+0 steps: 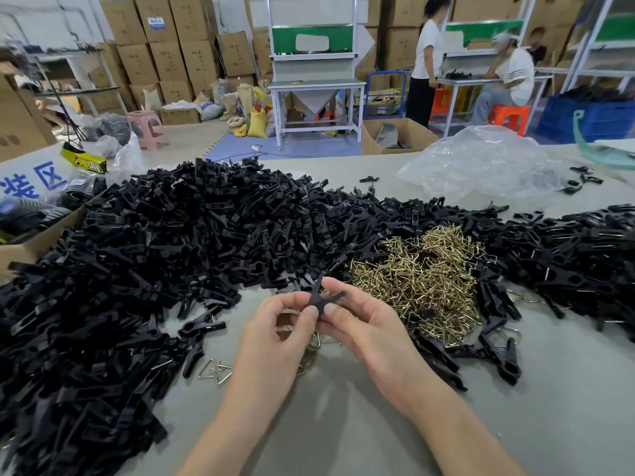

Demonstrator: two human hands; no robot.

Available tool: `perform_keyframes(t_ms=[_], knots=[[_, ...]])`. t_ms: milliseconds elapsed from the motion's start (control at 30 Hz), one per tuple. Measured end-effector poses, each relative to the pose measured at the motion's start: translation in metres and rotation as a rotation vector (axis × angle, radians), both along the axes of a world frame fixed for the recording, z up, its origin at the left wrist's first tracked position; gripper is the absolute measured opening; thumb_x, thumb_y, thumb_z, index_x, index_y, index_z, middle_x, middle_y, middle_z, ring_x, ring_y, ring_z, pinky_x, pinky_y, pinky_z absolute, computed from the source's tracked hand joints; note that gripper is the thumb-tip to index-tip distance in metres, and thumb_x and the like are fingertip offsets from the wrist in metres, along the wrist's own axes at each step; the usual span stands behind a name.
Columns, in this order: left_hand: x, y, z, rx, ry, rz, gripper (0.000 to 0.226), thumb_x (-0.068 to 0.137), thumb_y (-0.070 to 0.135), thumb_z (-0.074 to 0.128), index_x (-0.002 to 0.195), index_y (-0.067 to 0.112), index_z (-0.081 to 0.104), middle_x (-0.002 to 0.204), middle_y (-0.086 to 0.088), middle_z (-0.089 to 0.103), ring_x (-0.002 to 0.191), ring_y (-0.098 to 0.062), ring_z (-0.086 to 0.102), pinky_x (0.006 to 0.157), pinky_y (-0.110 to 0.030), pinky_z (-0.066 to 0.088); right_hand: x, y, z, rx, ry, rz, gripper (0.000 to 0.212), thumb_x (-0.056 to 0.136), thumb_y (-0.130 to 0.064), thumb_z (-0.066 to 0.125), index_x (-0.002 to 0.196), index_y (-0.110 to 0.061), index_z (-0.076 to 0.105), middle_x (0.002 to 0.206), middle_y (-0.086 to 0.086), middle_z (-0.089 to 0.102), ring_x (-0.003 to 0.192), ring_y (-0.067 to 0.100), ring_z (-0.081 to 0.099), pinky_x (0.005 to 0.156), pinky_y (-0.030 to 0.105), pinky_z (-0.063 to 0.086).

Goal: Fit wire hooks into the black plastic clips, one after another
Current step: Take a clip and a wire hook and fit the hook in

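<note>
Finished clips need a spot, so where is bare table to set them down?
Bare table lies nearest you, bordered by the black clip heap on the left and loose clips on the right. The far strip left of the plastic bag is mostly free. Crowded middle: wire hooks.

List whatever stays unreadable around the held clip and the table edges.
- Head view: whether a wire hook sits in the held clip; the left hand and right hand cover its middle.
- Head view: wire pieces beneath the hands, mostly hidden by them.
- Head view: the black clip pile, cut off by the left edge.
- Head view: carton labels, too small to read.
</note>
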State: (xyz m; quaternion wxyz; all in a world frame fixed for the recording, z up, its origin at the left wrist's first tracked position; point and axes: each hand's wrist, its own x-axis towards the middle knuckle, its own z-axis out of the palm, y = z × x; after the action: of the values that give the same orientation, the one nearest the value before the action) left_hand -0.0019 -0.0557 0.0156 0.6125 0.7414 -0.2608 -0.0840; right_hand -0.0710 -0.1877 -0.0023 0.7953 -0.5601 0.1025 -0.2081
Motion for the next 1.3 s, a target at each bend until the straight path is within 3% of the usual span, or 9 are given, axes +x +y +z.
perform_keyframes(t_ms=[167,300,400,500,667,767,1033,1200,1300], knots=[[-0.003,0.002,-0.001,0.129,-0.307,-0.037,0.029,0.093,0.026,0.067,0.109,0.049,0.061,0.103,0.024,0.061,0.095,0.002,0.062,0.078,-0.008,0.045,-0.002,-0.002,0.003,-0.009,-0.033,-0.018,0.025,0.095,-0.013,0.064,0.116,-0.022,0.075,0.121,0.009,0.073,0.118,0.027,0.067,0.101,0.039,0.053],[-0.005,0.001,-0.001,0.009,-0.185,-0.074,0.036,0.093,0.019,0.069,0.107,0.052,0.064,0.099,0.022,0.071,0.093,0.001,0.068,0.076,-0.012,0.051,-0.002,0.004,0.002,-0.130,0.008,0.051,0.032,0.093,-0.030,0.062,0.120,-0.017,0.072,0.121,0.010,0.073,0.119,0.029,0.066,0.107,0.049,0.049],[-0.002,0.002,0.000,0.023,-0.199,-0.061,0.036,0.094,0.027,0.066,0.107,0.059,0.054,0.088,0.019,0.073,0.085,0.000,0.069,0.070,-0.010,0.048,-0.002,0.004,0.005,-0.146,-0.003,-0.026,0.035,0.090,-0.031,0.064,0.120,-0.014,0.071,0.116,0.006,0.075,0.114,0.026,0.069,0.100,0.040,0.055],[0.011,0.012,0.000,0.226,-0.403,0.033,0.020,0.090,0.049,0.057,0.109,0.054,0.050,0.087,0.022,0.067,0.089,0.003,0.060,0.078,-0.012,0.042,-0.003,0.001,0.007,-0.168,-0.029,-0.135,0.023,0.090,-0.030,0.064,0.111,-0.027,0.073,0.106,0.000,0.076,0.101,0.020,0.074,0.086,0.025,0.058],[0.021,0.024,-0.008,0.813,-0.607,-0.090,0.051,0.087,0.072,0.040,0.128,0.044,0.053,0.123,0.020,0.045,0.121,-0.007,0.039,0.102,-0.029,0.030,-0.003,-0.002,0.004,-0.218,0.048,-0.211,0.037,0.099,-0.002,0.058,0.107,-0.036,0.073,0.100,-0.004,0.076,0.093,0.010,0.073,0.083,0.018,0.055],[0.020,0.021,-0.009,0.804,-0.610,-0.101,0.036,0.093,0.063,0.043,0.121,0.042,0.055,0.121,0.022,0.046,0.121,-0.007,0.042,0.101,-0.026,0.030,-0.003,-0.001,0.005,-0.245,0.087,-0.217,0.036,0.099,0.001,0.057,0.114,-0.029,0.070,0.094,-0.009,0.076,0.085,0.002,0.070,0.080,0.014,0.053],[0.020,0.016,-0.006,0.618,-0.631,-0.032,0.023,0.102,0.036,0.046,0.103,0.029,0.068,0.097,0.017,0.064,0.098,-0.015,0.060,0.089,-0.034,0.040,-0.004,0.002,0.009,-0.343,0.148,-0.202,0.042,0.101,-0.005,0.056,0.106,-0.045,0.067,0.090,-0.017,0.075,0.081,0.001,0.069,0.072,0.016,0.055],[0.027,0.029,-0.003,0.705,-0.554,-0.175,0.043,0.087,0.070,0.043,0.118,0.044,0.058,0.110,0.026,0.051,0.110,-0.002,0.044,0.099,-0.028,0.036,-0.005,0.004,0.011,-0.325,0.158,-0.181,0.037,0.102,-0.009,0.056,0.108,-0.044,0.067,0.087,-0.007,0.075,0.075,0.000,0.067,0.065,0.017,0.054],[0.031,0.031,-0.005,0.775,-0.588,-0.212,0.037,0.088,0.066,0.051,0.116,0.043,0.059,0.108,0.027,0.046,0.108,0.000,0.037,0.097,-0.023,0.033,-0.005,0.004,0.012,-0.329,0.170,-0.190,0.035,0.102,-0.009,0.056,0.110,-0.042,0.067,0.086,0.000,0.075,0.072,0.003,0.066,0.067,0.023,0.056]])
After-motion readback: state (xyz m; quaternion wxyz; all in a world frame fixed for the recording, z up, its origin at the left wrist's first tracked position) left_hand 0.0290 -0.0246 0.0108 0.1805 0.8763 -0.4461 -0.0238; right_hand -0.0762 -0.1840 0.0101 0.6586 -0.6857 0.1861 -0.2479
